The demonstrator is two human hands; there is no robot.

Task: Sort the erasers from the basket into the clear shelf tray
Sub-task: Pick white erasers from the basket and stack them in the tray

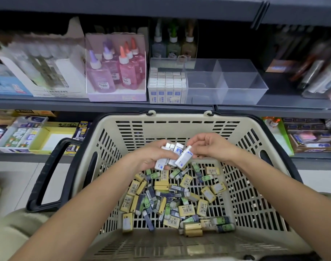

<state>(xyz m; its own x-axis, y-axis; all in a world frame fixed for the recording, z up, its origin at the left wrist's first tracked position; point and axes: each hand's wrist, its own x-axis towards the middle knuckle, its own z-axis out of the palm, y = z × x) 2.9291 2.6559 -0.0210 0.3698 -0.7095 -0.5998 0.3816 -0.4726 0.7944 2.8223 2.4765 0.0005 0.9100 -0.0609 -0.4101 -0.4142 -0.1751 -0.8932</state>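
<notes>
Basket [179, 117]: beige, slotted, sitting below the shelf [104, 105], its black handle [48, 176] lying folded down at the left.
Loose erasers [172, 200]: yellow, green and dark-sleeved, lying jumbled across the basket floor.
Left hand [149, 157]: hovering over the basket, fingers curling round a bunch [169, 147] of white erasers with blue labels.
Right hand [211, 146]: hovering just beside the left, thumb and fingertips pinching one white eraser [184, 157], which is touching the bunch.
Tray [236, 87]: clear, divided, sitting on the shelf beyond the basket; stocked erasers [167, 85] of the same white kind are standing upright in rows in its left compartment.
In the way: the basket's far wall is rising between the hands and the tray.
Glue box [115, 95]: sitting just left of the tray, holding pink and purple bottles [123, 70].
More bottles [173, 46]: standing behind the tray.
Lower shelf: boxes [53, 138] of stationery showing at both sides of the basket.
</notes>
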